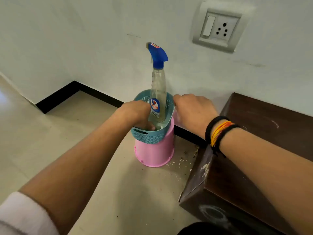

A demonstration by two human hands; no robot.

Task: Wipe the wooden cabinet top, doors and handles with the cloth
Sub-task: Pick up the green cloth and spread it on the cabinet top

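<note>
Item: two hands at a teal basket (149, 136) on an upturned pink bucket (155, 154), beside the wooden cabinet (254, 141).
Left hand (138, 111) reaches down inside, fingers curled, grip state hidden; possibly touching a pale cloth (159, 126). Right hand (194, 110), palm down, closes on the rim. Spray bottle (158, 92) upright between them.

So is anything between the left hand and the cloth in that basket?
The left hand reaches down into the teal basket beside the spray bottle. No cloth shows clearly; the hand and basket wall hide the bottom.
</note>
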